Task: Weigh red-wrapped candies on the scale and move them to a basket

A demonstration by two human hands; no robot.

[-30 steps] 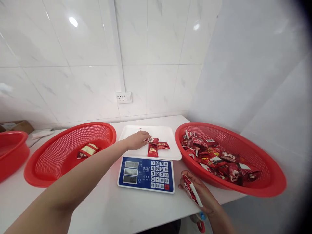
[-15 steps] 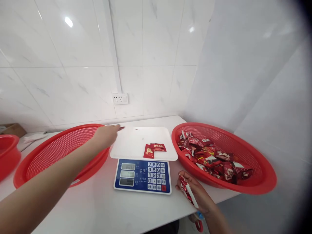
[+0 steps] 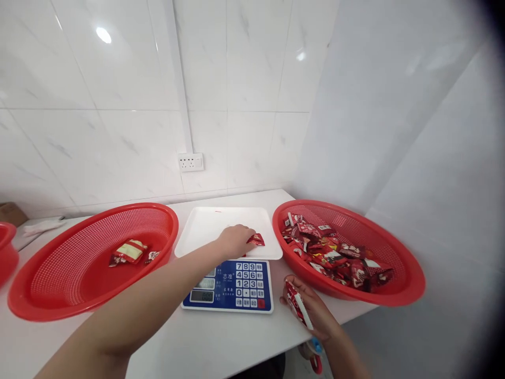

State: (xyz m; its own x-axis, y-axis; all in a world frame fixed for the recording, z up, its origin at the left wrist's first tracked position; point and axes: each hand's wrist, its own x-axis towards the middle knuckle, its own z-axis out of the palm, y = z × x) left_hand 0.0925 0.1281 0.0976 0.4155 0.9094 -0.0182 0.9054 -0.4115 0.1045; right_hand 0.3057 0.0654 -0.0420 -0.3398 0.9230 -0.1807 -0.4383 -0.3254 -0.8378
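Note:
My left hand [image 3: 235,241] is over the white weighing tray [image 3: 201,223], its fingers bent and closed at a small red packet [image 3: 256,239]. Most of the fingertips are hidden behind the hand, and a bit of red shows beneath it on the tray. Below the tray is the blue keypad panel of the digital scale [image 3: 231,287]. Near the table's front edge, my right hand [image 3: 313,310] is closed around a larger red-and-white snack packet [image 3: 298,305]. Beside it stands a red perforated basket [image 3: 398,250] with many red snack packets [image 3: 339,252] heaped inside.
On the left, another red basket [image 3: 51,263] holds several packets, one cream and red [image 3: 132,251]. Part of a further red container [image 3: 6,252] shows at the left edge. A wall socket [image 3: 191,162] sits above the table. Something with a blue part [image 3: 316,345] hangs below my right hand.
My left hand has moved right and down from the tray's far left corner to the small red packets. The right hand keeps its packet. The view has shifted slightly, and packets in the left basket now show.

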